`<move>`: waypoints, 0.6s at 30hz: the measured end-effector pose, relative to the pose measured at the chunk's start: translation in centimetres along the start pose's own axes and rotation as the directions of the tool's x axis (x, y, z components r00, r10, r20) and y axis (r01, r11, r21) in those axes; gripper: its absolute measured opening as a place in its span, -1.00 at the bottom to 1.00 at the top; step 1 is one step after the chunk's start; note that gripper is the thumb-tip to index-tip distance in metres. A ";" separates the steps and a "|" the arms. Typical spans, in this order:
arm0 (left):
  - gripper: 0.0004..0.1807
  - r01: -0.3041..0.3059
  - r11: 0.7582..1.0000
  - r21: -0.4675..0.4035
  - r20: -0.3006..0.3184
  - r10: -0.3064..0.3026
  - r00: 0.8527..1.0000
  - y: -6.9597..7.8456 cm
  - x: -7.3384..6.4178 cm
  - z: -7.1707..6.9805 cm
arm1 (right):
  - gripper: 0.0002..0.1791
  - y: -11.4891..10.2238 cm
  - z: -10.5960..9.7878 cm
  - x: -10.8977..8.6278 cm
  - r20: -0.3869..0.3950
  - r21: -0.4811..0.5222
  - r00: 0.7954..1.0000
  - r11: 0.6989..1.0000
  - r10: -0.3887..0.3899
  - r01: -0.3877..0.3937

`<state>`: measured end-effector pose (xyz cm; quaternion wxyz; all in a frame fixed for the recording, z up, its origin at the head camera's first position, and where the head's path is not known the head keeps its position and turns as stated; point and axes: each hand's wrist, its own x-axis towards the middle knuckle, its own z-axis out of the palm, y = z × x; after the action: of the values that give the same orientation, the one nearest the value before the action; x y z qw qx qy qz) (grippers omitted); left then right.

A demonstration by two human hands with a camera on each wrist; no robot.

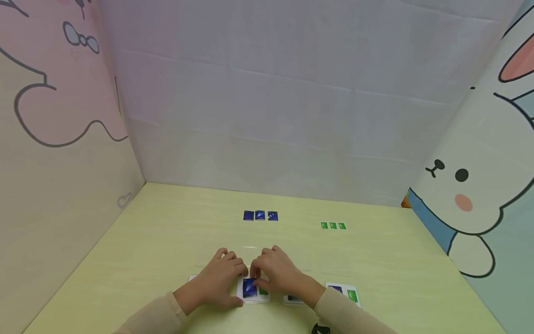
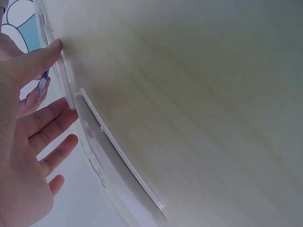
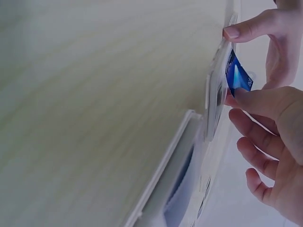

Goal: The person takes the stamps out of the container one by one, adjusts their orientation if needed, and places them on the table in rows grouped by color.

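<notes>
A shallow white card case (image 1: pixel 255 300) lies at the front middle of the table. My left hand (image 1: pixel 221 279) steadies it, thumb on the near edge and fingertips at the far edge, as the left wrist view shows. My right hand (image 1: pixel 278 273) pinches a small dark-blue picture card (image 1: pixel 249 288) between thumb and fingers. In the right wrist view this blue card (image 3: pixel 237 75) is tilted up above the case. A green card (image 1: pixel 263 292) shows in the case beside it, partly covered by the right thumb.
Another case (image 1: pixel 352 304) with a blue and a green card lies at the right; two more are partly hidden by my hands. Three blue cards (image 1: pixel 260 215) and three green cards (image 1: pixel 333 226) lie in rows farther back. Clear plastic covers (image 1: pixel 333 266) lie beyond the hands.
</notes>
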<state>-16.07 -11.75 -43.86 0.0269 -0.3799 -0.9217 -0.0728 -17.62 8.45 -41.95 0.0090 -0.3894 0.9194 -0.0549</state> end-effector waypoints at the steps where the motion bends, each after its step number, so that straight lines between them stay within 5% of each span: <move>1: -0.44 0.000 1.000 -0.001 0.001 0.000 1.000 0.0 0.0 0.0 | -0.90 0.0 0.0 0.0 -0.002 0.004 1.000 1.000 -0.002 0.002; 18: -0.43 -0.002 1.000 0.020 -0.006 0.002 1.000 -0.2 0.1 0.3 | -0.94 0.1 0.3 -0.2 -0.049 0.058 0.996 0.995 -0.075 0.077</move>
<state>-16.23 -11.75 -44.21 0.0336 -0.3805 -0.9219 -0.0648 -17.52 8.65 -42.25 -0.0028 -0.4223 0.9018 -0.0917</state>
